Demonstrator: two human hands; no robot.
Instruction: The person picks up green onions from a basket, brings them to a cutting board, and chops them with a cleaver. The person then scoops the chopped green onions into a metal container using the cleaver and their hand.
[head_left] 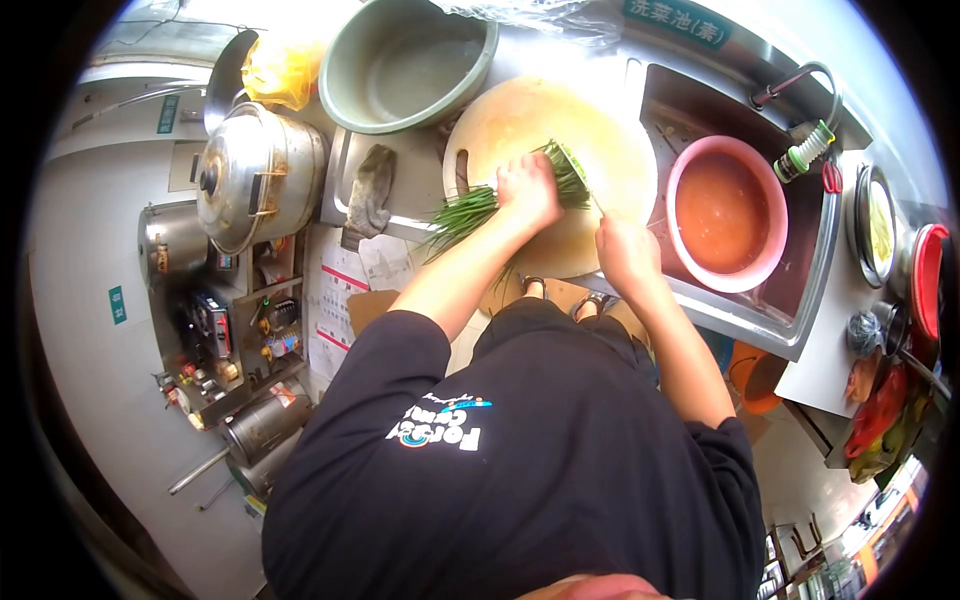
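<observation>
My left hand point(530, 190) is closed over a bunch of long green chives point(463, 217), pressing them on a round cutting board point(615, 150). Their loose ends stick out past the board's near left edge. In my right hand point(627, 250) is a knife point(592, 197), its handle hidden by the fingers. The thin blade stands close against the cut end of the bunch, just right of my left hand. Some green pieces lie along the blade; how many is too small to tell.
Right of the board, a pink basin point(778, 215) of reddish-brown liquid sits in the metal sink point(815, 290), below a faucet point(800, 80). A large grey-green basin point(345, 100) stands behind left. A cloth point(372, 190) and a lidded steel pot point(240, 175) are further left.
</observation>
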